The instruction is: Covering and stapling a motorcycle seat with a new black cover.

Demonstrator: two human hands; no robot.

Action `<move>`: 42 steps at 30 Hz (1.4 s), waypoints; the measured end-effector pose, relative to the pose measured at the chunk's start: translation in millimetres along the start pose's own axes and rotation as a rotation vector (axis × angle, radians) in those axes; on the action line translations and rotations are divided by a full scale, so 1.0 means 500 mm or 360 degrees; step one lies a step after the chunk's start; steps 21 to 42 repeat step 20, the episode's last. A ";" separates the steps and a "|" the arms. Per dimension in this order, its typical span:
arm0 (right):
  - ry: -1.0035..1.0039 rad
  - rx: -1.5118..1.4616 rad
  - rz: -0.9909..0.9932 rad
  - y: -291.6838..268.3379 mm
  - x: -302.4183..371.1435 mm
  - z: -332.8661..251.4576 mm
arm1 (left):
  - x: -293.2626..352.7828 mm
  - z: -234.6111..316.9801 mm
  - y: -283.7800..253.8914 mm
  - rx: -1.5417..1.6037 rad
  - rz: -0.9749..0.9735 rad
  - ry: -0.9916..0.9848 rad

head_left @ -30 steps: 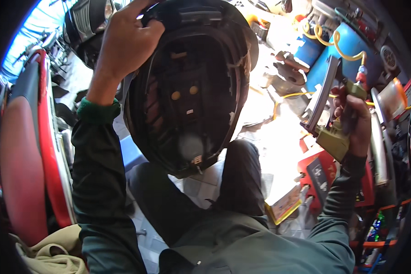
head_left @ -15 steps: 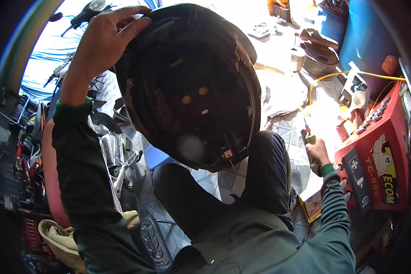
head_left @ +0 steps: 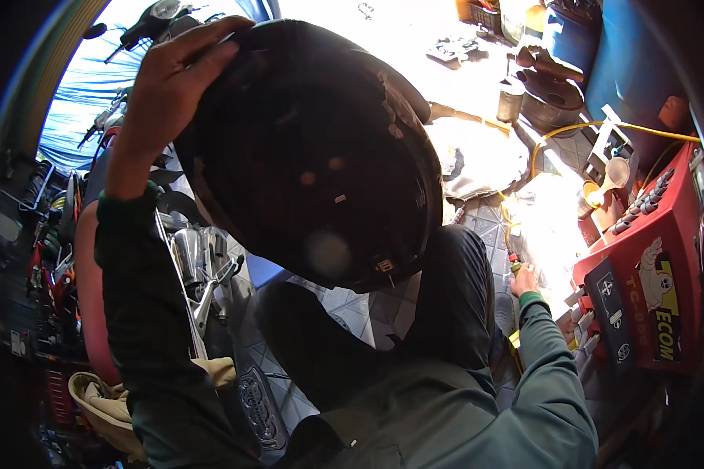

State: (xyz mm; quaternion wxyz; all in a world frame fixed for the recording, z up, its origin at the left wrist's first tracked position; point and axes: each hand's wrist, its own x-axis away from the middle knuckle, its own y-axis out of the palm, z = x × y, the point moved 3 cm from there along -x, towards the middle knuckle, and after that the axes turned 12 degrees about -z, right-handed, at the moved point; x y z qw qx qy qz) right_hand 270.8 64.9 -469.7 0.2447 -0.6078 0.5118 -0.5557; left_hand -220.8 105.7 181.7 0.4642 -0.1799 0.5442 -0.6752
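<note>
A large dark oval shell (head_left: pixel 313 172), which looks like the underside of a scooter seat, stands tilted above my knees. Its inside is in deep shadow, with two pale round spots and a small metal piece near the lower rim. My left hand (head_left: pixel 172 86) is closed on its upper left edge, thumb and fingers over the rim. Low beside my right knee, my right hand (head_left: pixel 526 280) is closed round an air tool. Only the tool's coupling (head_left: pixel 515 264), with a red and greenish end, shows; its body is hidden by the hand. A yellow hose (head_left: pixel 508 227) runs up from it.
To the right stands a red machine (head_left: pixel 641 273) with a dark panel. A blue barrel (head_left: pixel 633 70) is behind it. A scooter with a pink side panel (head_left: pixel 92 289) stands at my left, near a beige cloth bag (head_left: pixel 105 406). Tools crowd the far left.
The shell has shifted slightly left and tipped, its inside now darker. My left hand moved with it. My right hand, with the tool, has come in lower and closer to my right knee.
</note>
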 end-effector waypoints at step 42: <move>-0.1707 -0.0502 -0.0108 -0.153 0.100 -0.249 | 0.638 -0.297 0.694 0.2735 0.0661 -0.1034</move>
